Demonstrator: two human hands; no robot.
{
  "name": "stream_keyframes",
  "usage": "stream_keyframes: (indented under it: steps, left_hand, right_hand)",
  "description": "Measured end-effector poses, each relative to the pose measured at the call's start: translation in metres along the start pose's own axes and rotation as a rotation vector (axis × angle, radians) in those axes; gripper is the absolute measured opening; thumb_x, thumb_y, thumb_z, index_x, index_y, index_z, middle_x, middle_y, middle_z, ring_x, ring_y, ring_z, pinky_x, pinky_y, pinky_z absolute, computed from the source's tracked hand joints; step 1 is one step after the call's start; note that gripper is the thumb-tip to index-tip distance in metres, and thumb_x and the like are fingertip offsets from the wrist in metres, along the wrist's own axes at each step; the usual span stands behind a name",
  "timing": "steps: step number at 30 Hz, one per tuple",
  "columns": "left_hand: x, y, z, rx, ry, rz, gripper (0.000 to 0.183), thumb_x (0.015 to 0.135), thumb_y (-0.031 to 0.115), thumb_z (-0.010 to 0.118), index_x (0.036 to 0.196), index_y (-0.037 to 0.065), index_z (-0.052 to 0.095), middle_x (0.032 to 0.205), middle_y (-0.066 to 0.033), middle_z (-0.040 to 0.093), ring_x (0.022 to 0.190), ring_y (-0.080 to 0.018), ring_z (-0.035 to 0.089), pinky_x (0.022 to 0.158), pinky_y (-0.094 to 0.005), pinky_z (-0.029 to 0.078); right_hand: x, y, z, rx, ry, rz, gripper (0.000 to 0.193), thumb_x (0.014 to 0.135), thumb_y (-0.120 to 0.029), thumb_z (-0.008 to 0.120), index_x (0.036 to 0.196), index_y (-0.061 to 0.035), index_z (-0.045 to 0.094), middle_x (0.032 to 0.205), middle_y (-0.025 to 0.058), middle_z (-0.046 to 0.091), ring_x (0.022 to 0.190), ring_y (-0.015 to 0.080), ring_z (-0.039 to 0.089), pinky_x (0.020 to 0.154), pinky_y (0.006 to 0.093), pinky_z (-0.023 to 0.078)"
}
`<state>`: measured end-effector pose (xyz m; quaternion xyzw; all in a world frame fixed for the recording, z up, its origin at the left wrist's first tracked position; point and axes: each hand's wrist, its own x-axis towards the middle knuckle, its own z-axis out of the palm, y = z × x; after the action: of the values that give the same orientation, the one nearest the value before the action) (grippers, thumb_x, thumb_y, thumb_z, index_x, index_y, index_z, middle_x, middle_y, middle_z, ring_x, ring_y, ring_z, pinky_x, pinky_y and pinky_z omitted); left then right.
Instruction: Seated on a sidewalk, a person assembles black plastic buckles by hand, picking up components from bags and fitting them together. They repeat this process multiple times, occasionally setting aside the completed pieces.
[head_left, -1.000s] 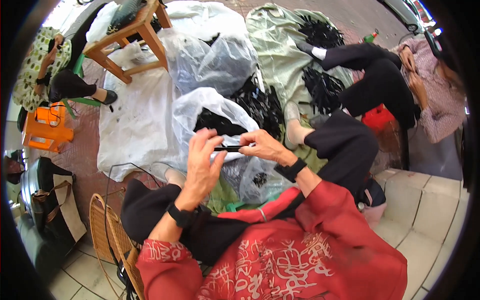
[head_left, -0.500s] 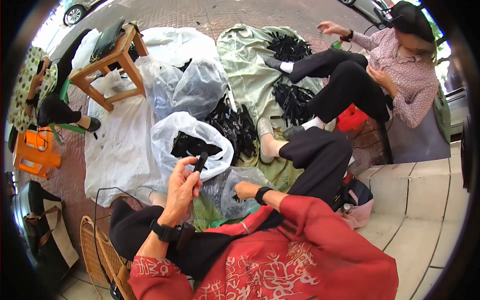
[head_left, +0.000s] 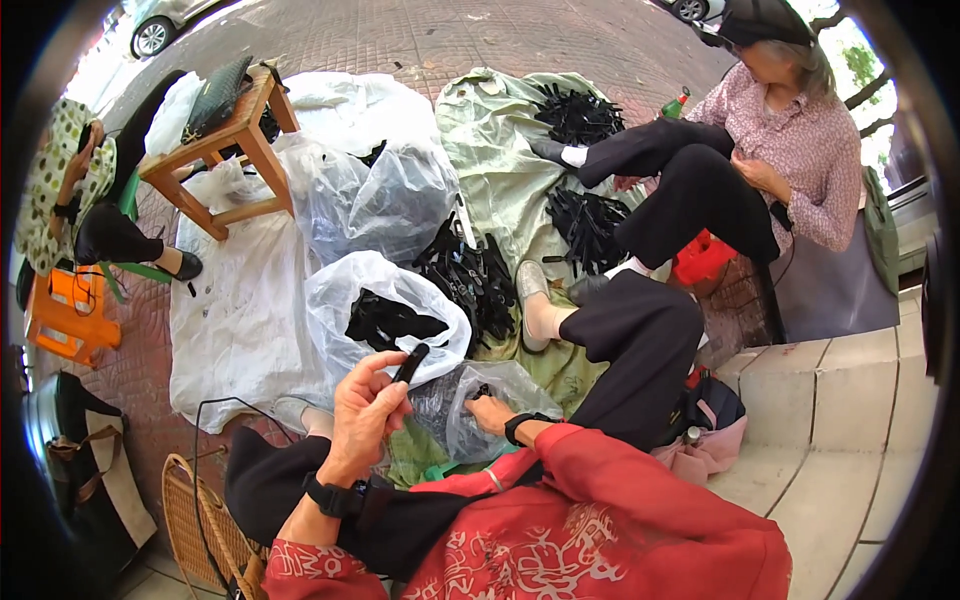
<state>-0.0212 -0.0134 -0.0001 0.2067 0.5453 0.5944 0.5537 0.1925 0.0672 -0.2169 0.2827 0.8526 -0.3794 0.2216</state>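
Observation:
Raised in front of me, my left hand (head_left: 362,410) is closed on a short, narrow black strip-like piece (head_left: 411,363), pinched between thumb and fingers. My right hand (head_left: 495,414) reaches into the mouth of a small clear plastic bag (head_left: 520,385), with its fingers drawn together. Something small and dark shows at those fingertips, too little to name. Just beyond my left hand stands an open white plastic bag (head_left: 330,290) with black pieces (head_left: 390,320) inside. A heap of loose black strips (head_left: 470,285) lies to the right of that bag.
Pale sheets (head_left: 235,330) and a green cloth (head_left: 485,130) cover the brick paving. A wooden stool (head_left: 225,150) stands far left, by a seated person (head_left: 65,180). Another person (head_left: 800,150) sits at right near two more black heaps (head_left: 590,230). A wicker basket (head_left: 195,520) is at lower left.
My right hand has shifted slightly down and deeper into the clear bag. My left hand still holds the black piece, a little lower. The person at right has lowered a raised arm.

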Motion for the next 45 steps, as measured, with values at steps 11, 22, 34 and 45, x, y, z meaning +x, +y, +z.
stream_keyframes:
  steps: [11,22,34,45]
  left_hand:
    - [0.009,0.003,-0.012,-0.126,0.032,0.026,0.014,0.082,0.008,0.052,0.095,0.005,0.048,0.069,-0.0039,0.055,0.050,-0.0069,0.047,0.042,-0.0181,0.035]
    - [-0.004,-0.013,-0.003,-0.144,-0.093,-0.072,0.010,0.084,0.010,0.051,0.093,0.007,0.048,0.069,-0.0043,0.056,0.052,-0.0084,0.049,0.044,-0.0198,0.039]
    - [-0.015,-0.017,0.005,-0.238,-0.206,-0.181,0.010,0.084,0.010,0.051,0.093,0.004,0.050,0.069,-0.0050,0.058,0.050,-0.0071,0.051,0.041,-0.0179,0.038]
    - [-0.014,-0.017,0.009,-0.190,-0.279,-0.223,0.012,0.084,0.013,0.052,0.091,0.003,0.051,0.067,-0.0047,0.057,0.049,-0.0069,0.051,0.039,-0.0178,0.037]
  right_hand:
    - [-0.010,-0.030,-0.036,-0.310,0.303,-0.148,0.011,0.067,-0.010,0.050,0.068,-0.0009,0.056,0.067,0.0214,0.057,0.066,0.0356,0.058,0.054,0.0433,0.046]
    - [-0.047,-0.078,-0.126,1.415,0.174,-0.180,0.022,0.084,-0.003,0.046,0.103,0.0077,0.049,0.089,0.0110,0.056,0.078,0.0177,0.059,0.071,0.0269,0.052]
    - [-0.091,-0.122,-0.161,1.359,0.312,-0.277,0.021,0.081,-0.003,0.053,0.101,0.0031,0.047,0.093,0.0137,0.057,0.085,0.0228,0.060,0.071,0.0265,0.052]
    - [-0.087,-0.118,-0.155,1.215,0.394,-0.363,0.014,0.081,-0.002,0.053,0.094,0.0028,0.051,0.083,0.0101,0.059,0.077,0.0187,0.061,0.067,0.0272,0.052]
